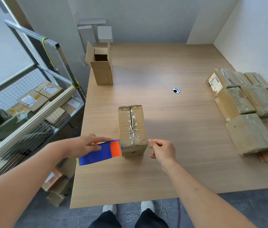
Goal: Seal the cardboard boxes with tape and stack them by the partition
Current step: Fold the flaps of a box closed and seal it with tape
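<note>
Your work surface is a light wood-grain table (171, 145). On it you have a taped cardboard box (132, 129) near the front edge, an open box (102, 68) standing upright at the far left corner, and sealed boxes (245, 112) grouped along the right side. A round cable grommet (176, 90) sits mid-table.

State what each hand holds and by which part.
Left hand grips the tape dispenser by its blue body. Right hand pinches its fingertips; what they hold cannot be told.

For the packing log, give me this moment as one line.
left hand: grips tape dispenser at box near end | right hand: pinching beside box | open box: untaped | sealed boxes: by partition
</note>
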{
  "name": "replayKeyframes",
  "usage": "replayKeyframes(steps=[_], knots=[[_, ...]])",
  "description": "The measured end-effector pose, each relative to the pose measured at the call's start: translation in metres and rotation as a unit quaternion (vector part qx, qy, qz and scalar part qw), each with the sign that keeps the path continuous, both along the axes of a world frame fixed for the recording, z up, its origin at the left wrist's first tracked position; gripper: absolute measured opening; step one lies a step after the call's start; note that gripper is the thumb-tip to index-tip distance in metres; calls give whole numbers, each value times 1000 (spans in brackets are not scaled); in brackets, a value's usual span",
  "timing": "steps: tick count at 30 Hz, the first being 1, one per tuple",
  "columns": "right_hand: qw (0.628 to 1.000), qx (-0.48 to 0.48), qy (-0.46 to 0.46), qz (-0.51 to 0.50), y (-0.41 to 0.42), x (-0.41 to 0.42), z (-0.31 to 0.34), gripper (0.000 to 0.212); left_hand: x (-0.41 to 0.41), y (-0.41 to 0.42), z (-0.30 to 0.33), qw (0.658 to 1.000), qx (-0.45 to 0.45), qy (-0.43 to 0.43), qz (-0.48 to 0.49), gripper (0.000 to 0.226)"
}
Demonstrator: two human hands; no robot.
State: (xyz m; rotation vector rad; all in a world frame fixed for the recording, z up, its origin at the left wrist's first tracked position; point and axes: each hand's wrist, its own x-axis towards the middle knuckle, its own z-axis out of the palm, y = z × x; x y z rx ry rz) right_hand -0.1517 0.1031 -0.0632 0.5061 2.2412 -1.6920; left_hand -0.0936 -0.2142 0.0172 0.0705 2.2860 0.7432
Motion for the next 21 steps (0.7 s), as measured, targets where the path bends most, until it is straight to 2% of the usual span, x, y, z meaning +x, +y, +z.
replayKeyframes(steps=[5,9,12,14,16,18,20,21], knots=[[1000,-17,-15,-7,-3,-1,-24,6,-11,0,-10,1000,-2,-20,7,47],[999,5,2,50,-3,-2,-34,21,-14,0,-17,1000,6,-12,18,49],[987,111,22,118,-6,-3,-40,29,-13,1,-21,999,17,-10,28,49],[974,178,87,109,-10,-1,-35,32,-12,3,-24,999,22,-10,31,49],[931,264,218,125,-18,1,-24,39,-11,8,-28,999,34,-9,40,48],[859,320,317,242,-27,-2,-21,49,-8,15,-32,997,52,-4,52,48],[805,346,318,364,-32,-7,-25,58,-6,19,-37,995,71,3,64,49],[785,368,306,394,-33,-8,-29,61,-4,19,-40,994,82,6,72,50]])
